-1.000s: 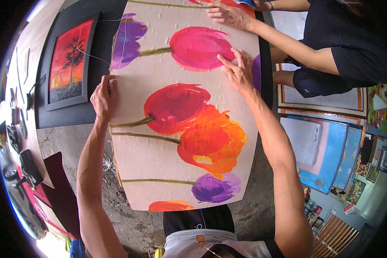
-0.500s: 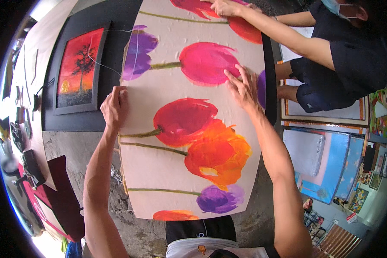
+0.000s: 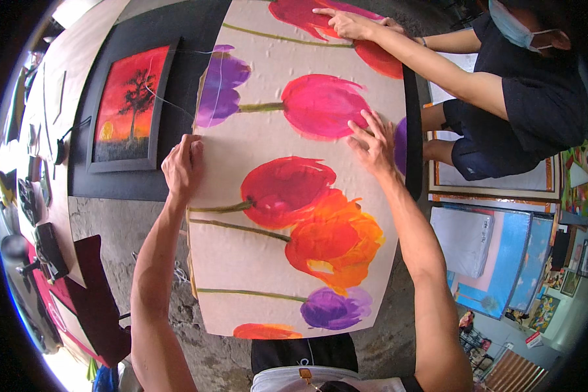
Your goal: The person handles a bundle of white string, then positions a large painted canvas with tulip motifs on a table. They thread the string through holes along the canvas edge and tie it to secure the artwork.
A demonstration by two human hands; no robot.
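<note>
Left hand [image 3: 183, 168] curls at left edge of print [image 3: 294, 147]; cannot tell if pinching. Right hand [image 3: 375, 147] rests on it, fingers spread, right of centre. Print lies spread out mid-frame; bumps show, so apparently not fully flat. Co-worker's hand [image 3: 349, 26] touches it, top.

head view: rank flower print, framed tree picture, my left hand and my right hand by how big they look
1. Flower print
2. Framed tree picture
3. Left hand and right hand: too alike to rank
</note>
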